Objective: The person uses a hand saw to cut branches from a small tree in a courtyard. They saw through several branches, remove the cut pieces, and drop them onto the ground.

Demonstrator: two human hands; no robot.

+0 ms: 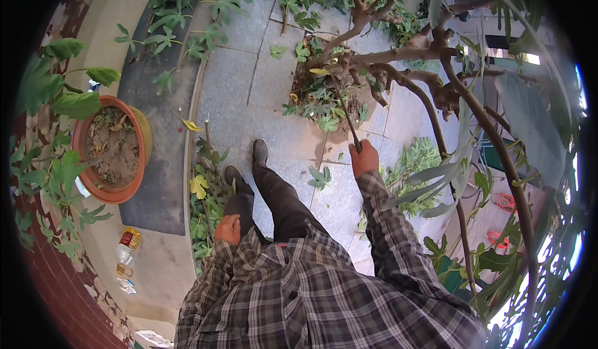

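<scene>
My right hand [365, 158] is closed around the end of a slim dark rod-like tool [346, 113]. It reaches up and away to the base of a fig tree [397, 57]; whether it is a saw or a plain stick is hard to tell. Thick pruned stubs and a yellow leaf [319, 71] surround its far end. By my left thigh hangs my left hand [228, 230], its back towards me and its fingers mostly hidden. Cut leafy fig branches [205, 209] lie on the ground beside that leg.
A terracotta-coloured pot [135, 180] of soil stands on the raised ledge [159, 162] to the left, near a plastic bottle [128, 251]. Long fig limbs [504, 162] arch close on my right. Leafy cuttings [411, 171] and red cord coils [506, 202] lie there.
</scene>
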